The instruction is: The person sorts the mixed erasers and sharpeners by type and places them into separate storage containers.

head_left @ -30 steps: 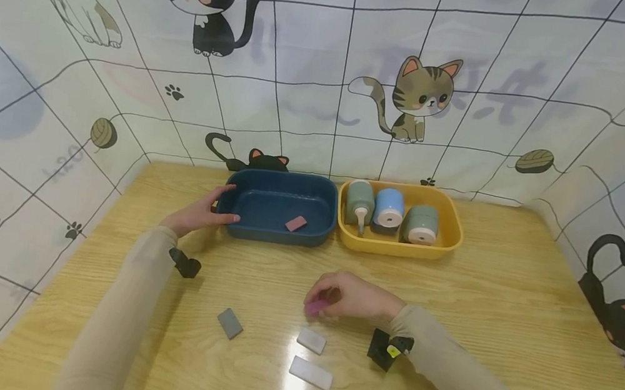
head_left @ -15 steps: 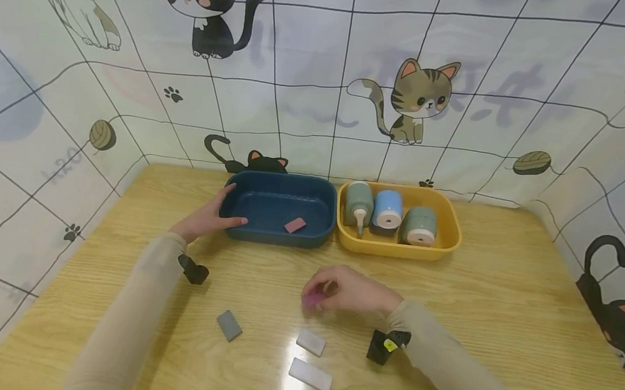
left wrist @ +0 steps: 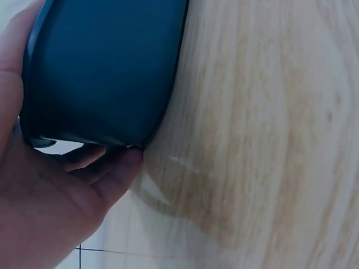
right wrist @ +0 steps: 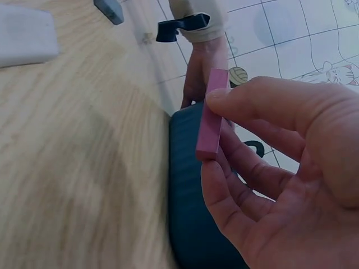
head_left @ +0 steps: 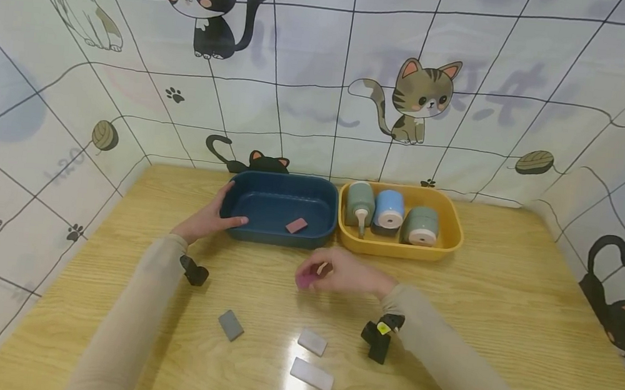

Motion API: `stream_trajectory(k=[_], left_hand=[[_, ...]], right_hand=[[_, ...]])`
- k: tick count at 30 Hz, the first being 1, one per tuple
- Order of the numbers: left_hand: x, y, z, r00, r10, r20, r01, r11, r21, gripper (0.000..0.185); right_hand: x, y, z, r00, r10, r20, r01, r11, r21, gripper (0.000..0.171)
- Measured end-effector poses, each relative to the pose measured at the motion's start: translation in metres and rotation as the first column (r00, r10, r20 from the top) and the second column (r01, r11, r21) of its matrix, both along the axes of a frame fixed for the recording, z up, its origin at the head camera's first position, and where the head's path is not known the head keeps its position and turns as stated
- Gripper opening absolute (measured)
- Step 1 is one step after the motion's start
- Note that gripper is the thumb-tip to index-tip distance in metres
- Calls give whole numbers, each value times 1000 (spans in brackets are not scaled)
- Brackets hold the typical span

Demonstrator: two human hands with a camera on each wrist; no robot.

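My right hand (head_left: pixel 341 272) pinches a magenta block-shaped eraser (right wrist: pixel 212 120) between thumb and fingers, a little above the table and in front of the dark blue tray (head_left: pixel 280 239). At the tray's left end, my left hand (head_left: pixel 205 216) grips the wall; its thumb lies over the front rim, and in the left wrist view its fingers (left wrist: pixel 120 174) curl round the end. Inside the tray lies a small dusty-pink eraser (head_left: pixel 296 225). On the table are a grey eraser (head_left: pixel 231 325), a short white eraser (head_left: pixel 312 341) and a longer white eraser (head_left: pixel 311 375).
Right of the blue tray stands a yellow tray (head_left: pixel 397 250). It holds a green bottle (head_left: pixel 360 201) with a pale nozzle, a blue cylinder (head_left: pixel 389 208) and a green cylinder (head_left: pixel 421 224) with pale ends. A cat-print cloth (head_left: pixel 309 107) covers the walls behind the wooden table.
My right hand has carried the magenta eraser away from me and slightly left, closer to the blue tray. My left hand has shifted slightly right along the tray's end. The other erasers stay put.
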State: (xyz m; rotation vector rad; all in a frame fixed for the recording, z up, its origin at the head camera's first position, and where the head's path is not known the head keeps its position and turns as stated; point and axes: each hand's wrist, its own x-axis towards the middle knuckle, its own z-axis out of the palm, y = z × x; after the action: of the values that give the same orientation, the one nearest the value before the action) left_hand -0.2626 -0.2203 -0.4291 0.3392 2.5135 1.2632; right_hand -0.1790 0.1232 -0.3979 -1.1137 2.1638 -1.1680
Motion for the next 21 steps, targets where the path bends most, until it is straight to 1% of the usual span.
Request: stream_trajectory(k=[3, 7, 11, 13, 15, 18, 20, 21], left_hand=[[-2, -1, 0, 1000, 2, -4, -2, 1000, -6, 108], [-2, -2, 1, 1000, 0, 5, 0, 1000, -22, 114], [-1, -2, 3, 999, -11, 33, 12, 1000, -20, 118], [-1, -2, 4, 999, -19, 43, 19, 1000, -6, 119], [-1, -2, 5, 998, -25, 51, 25, 1000, 4, 119], [0, -2, 6, 998, -31, 63, 30, 999, 22, 118], [1, -1, 7, 997, -35, 71, 33, 999, 33, 117], [2, -1, 8, 997, -36, 72, 33, 999, 36, 116]], right_hand=[[-6, -2, 6, 999, -17, -29, 17, 1000, 10, 26], [-15, -7, 14, 998, -48, -35, 49, 999, 17, 26], [-23, -12, 20, 992, -114, -59, 115, 993, 21, 25], [-27, -14, 22, 986, -150, -78, 152, 988, 14, 25], [-30, -16, 25, 982, -177, -64, 177, 984, -8, 26], [-36, -20, 27, 980, -199, 9, 199, 979, -40, 28], [-39, -23, 28, 976, -212, 43, 214, 976, -43, 28], [-41, -24, 28, 974, -223, 45, 225, 974, -34, 27]])
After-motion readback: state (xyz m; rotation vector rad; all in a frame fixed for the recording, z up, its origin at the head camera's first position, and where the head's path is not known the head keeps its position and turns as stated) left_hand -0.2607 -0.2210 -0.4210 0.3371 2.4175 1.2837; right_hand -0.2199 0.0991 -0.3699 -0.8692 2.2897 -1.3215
